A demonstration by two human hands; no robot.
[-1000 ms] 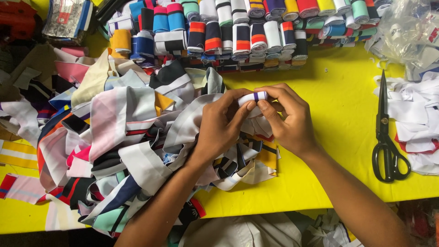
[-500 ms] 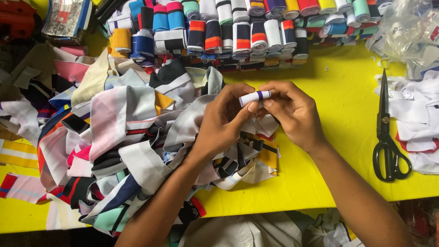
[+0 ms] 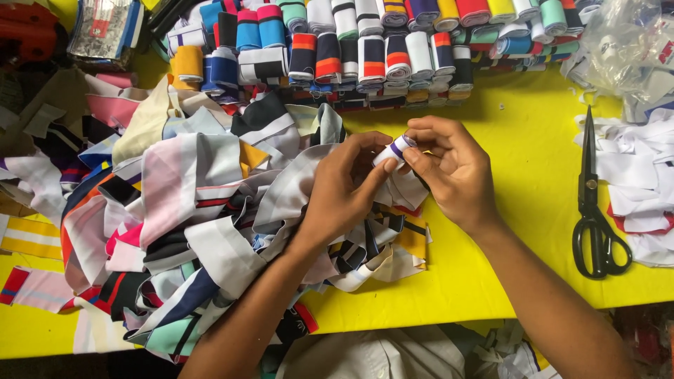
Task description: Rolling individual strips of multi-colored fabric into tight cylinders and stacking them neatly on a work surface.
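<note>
Pinching a small white-and-purple fabric roll (image 3: 394, 149) between left hand (image 3: 344, 189) and right hand (image 3: 453, 168), both grips closing on it just above the loose strip pile (image 3: 175, 224), keeping it tight, scissors (image 3: 593, 210) lying apart on the yellow desk (image 3: 519, 161)

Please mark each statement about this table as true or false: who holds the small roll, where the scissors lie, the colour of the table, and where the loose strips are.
1. Both hands hold a small white and purple fabric roll. True: left hand and right hand pinch it together.
2. The black scissors lie open on the pile of strips. False: they lie shut on the yellow table, right of the hands.
3. The table is blue. False: it is yellow.
4. The loose fabric strips are heaped left of the hands. True.
</note>
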